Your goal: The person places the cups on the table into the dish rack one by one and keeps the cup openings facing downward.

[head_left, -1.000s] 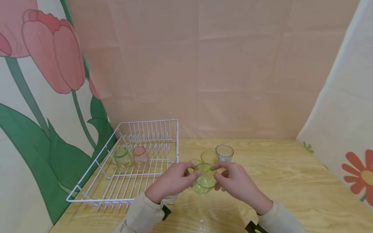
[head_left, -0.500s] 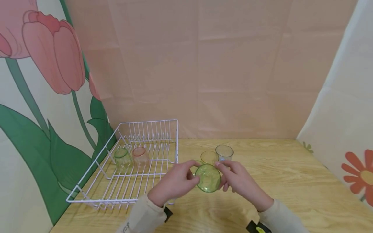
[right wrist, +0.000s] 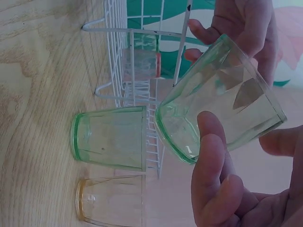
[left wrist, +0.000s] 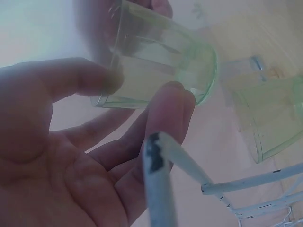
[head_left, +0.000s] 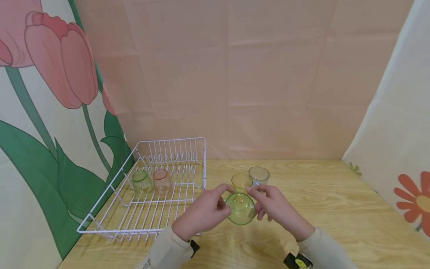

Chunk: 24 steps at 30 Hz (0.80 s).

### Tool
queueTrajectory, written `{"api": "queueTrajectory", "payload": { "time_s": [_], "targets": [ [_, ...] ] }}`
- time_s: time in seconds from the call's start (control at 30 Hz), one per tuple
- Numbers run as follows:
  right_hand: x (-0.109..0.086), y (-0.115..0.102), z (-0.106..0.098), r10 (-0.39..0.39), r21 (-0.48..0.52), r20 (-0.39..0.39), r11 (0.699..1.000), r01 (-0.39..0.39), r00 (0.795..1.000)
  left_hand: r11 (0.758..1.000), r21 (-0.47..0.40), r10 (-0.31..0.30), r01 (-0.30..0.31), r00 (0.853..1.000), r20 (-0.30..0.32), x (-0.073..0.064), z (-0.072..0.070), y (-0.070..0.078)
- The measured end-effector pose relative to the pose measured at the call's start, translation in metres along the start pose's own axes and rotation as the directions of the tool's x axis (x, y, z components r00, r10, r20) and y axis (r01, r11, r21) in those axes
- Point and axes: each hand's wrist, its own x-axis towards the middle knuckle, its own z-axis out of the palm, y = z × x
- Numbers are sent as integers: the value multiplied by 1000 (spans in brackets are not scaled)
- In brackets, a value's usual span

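A clear green drinking glass (head_left: 240, 215) is held off the table between both hands, tilted with its mouth toward the head camera. My left hand (head_left: 203, 213) pinches it from the left, thumb on one side and fingers on the other, as the left wrist view shows. On the opposite side my right hand (head_left: 279, 209) grips it between thumb and fingers. Just behind stand a second green glass (right wrist: 111, 139), largely covered by the left hand in the head view, an amber glass (head_left: 242, 181) and a greyish glass (head_left: 259, 174).
A white wire dish rack (head_left: 134, 232) stands to the left, its near corner close to my left hand. Inside it, a green glass (head_left: 142, 185) and a pink glass (head_left: 162, 184) sit upside down. Wood-grain table (head_left: 329, 209) extends to the right.
The held glass has tipped so its mouth turns toward the head camera, and it has shifted slightly right and nearer. My right fingers have changed position on it. The other glasses have stayed put.
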Motion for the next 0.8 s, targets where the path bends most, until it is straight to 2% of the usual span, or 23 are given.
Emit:
{"api": "queueTrajectory", "payload": {
  "time_s": [0.13, 0.27, 0.57, 0.8],
  "targets": [
    [0, 0, 0, -11, -32, -3, 999, 11, 1000, 1000, -3, 15, -15, 1000, 18, 0, 0, -1],
    [-1, 0, -1, -19, -45, 0, 999, 19, 1000, 1000, -28, -3, 3, 999, 32, 0, -2, -1],
    [-3, -2, -2, -47, -33, 29, 998, 47, 999, 996, -50, -68, 67, 998, -9, 1, -4, -1],
    [-2, 2, -2, -82, -15, 53, 996, 83, 995, 994, -52, -97, 96, 995, -14, 1, -4, -1]
  ]
}}
